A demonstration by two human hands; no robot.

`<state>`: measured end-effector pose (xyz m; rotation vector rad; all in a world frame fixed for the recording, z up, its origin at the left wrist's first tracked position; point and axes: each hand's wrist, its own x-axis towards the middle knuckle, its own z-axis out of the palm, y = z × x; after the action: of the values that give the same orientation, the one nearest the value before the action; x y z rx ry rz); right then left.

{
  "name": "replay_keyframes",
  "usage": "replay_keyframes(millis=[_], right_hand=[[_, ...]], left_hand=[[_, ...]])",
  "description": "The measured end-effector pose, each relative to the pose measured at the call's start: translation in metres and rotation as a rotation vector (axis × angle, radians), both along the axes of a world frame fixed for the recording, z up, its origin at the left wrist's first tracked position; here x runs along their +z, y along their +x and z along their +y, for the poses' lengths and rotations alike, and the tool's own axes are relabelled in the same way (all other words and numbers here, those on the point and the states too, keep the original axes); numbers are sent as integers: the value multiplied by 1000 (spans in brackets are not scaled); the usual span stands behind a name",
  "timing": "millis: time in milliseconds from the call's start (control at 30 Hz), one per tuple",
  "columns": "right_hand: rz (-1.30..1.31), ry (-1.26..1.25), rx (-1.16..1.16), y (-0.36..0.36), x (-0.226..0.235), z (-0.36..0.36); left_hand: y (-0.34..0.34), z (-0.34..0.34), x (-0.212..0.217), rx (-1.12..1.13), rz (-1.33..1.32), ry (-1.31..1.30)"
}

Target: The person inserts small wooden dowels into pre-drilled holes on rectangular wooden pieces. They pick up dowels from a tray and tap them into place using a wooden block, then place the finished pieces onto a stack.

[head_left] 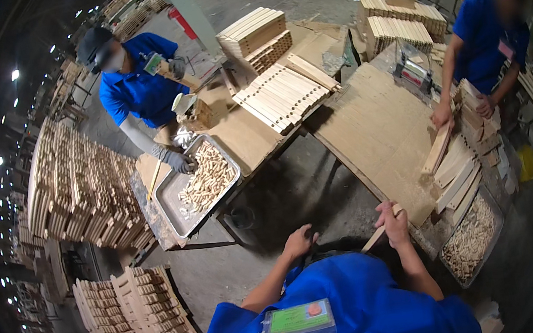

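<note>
My right hand (393, 225) is closed around a short, narrow strip of pale wood (373, 240), which slants down toward my waist. It is beside the near corner of the right-hand table (368, 127). In front of my blue shirt, my left hand (298, 241) hangs with its fingers loosely bent and slightly apart, and nothing shows in it. A metal tray of wooden dowels (177, 225) stands on the left table, beyond my left hand. Another tray, full of small dowels (472, 241), is to the right of my right hand.
Drilled wooden slats (281, 97) lie in a row on the left table, beside stacked slats (253, 31). A gloved co-worker (146, 81) reaches into the dowel tray. At right, another co-worker (490, 39) handles wooden pieces. Tall wood stacks (80, 189) stand at left.
</note>
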<state>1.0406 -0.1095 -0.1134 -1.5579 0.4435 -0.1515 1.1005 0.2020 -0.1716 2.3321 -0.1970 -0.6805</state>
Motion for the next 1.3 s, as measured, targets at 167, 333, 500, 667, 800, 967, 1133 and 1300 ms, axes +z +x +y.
replay_keyframes(millis=[167, 333, 500, 667, 800, 967, 1133, 1300], right_hand=[[15, 283, -312, -12, 1, -25], [236, 128, -349, -13, -13, -19], [173, 23, -334, 11, -47, 8], [232, 63, -335, 74, -38, 21], [168, 28, -289, 129, -17, 28], [110, -42, -281, 172, -5, 48], [190, -82, -284, 180, -8, 64], [191, -44, -397, 177, -8, 78]], left_hand=[[56, -50, 15, -175, 27, -55], [116, -57, 29, -446, -129, -44], [257, -8, 69, -545, -720, 158], [393, 20, 89, -715, -829, 759], [455, 5, 86, -986, -817, 801], [488, 6, 71, -1015, -829, 628], [495, -1, 76, -1120, -806, 560], [486, 19, 73, -1181, -846, 440]])
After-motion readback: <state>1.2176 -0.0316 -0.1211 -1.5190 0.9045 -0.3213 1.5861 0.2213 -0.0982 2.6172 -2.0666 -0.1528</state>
